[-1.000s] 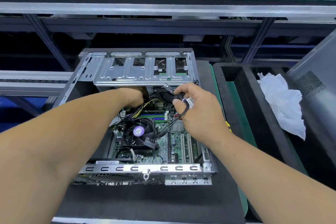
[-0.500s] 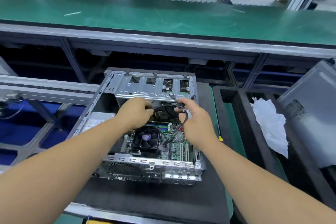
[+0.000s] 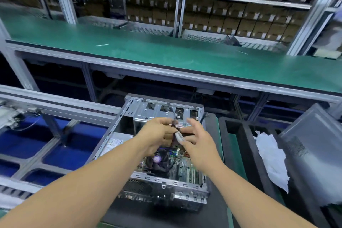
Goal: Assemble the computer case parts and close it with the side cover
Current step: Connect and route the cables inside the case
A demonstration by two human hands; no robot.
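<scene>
Open case (image 3: 162, 181) lying on its side on a dark mat (image 3: 166, 216), board and fan exposed. Both hands meeting above it, in front of the drive cage (image 3: 166, 111). Left hand (image 3: 157, 135) pinching a dark cable (image 3: 174, 124); right hand (image 3: 196, 142) gripping the same cable at its white tag (image 3: 179, 137). Grey side cover (image 3: 314, 150) leaning at far right, beside white paper (image 3: 272, 157) in a black tray (image 3: 248, 153)

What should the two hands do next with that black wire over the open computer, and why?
Probably lower the black cable bundle back into the open silver metal computer case. The left hand and right hand both hold it above the green motherboard, and loose wires would block the cover.
</scene>
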